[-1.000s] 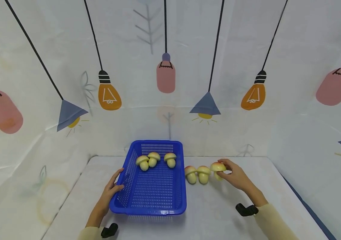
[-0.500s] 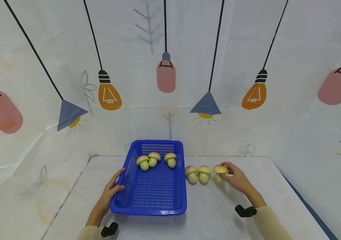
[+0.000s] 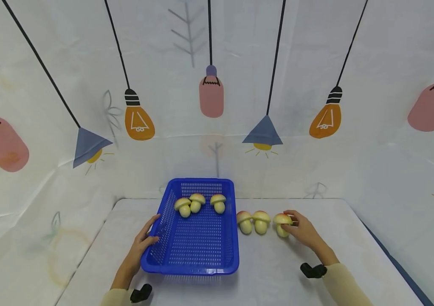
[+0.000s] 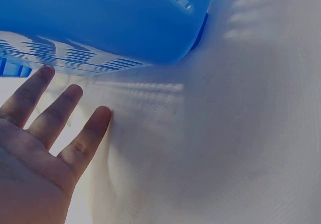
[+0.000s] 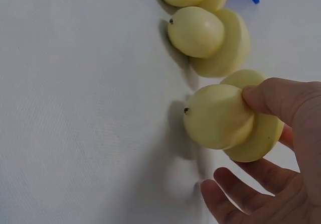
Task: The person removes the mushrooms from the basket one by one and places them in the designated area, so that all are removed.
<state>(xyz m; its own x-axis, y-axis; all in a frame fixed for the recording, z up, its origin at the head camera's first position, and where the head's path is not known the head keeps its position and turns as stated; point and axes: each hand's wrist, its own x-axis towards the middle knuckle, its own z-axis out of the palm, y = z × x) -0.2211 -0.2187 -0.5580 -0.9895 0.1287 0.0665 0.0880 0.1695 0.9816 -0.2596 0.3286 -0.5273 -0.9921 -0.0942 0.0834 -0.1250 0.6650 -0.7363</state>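
Two cream sleeves [image 3: 345,287] enter at the bottom of the head frame, each with one black wrist piece [image 3: 314,270] near the cuff. At lower left I have the left hand [image 3: 139,243], thumb and fingers apart against the side of one blue basket [image 3: 192,244]. My left wrist view adds three straight fingers [image 4: 90,138] reaching toward the slotted wall from below, which the head view hides.

Right of centre, the right hand [image 3: 305,230] pinches the held mushroom [image 3: 281,219] between thumb and fingers; whether its stem touches the white table [image 3: 270,272] I can't tell. My right wrist feed shows a small dark spot at that stem's end, too fine for the head camera, and two fingers extended free of the cap.

I count six mushrooms in all. Just left of the held one on the table are the middle mushroom [image 3: 261,222] and, beside the basket's wall, the inner mushroom [image 3: 244,222]. Three more lie toward the basket's far end: a close pair [image 3: 182,206] at its upper left, a single one [image 3: 218,203] at its upper right.

Behind, the pale backdrop [image 3: 178,127] carries printed pictures: three pink bulbs [image 3: 211,97], three blue lampshades [image 3: 263,130] and two orange bulbs [image 3: 139,123] with white filament drawings.
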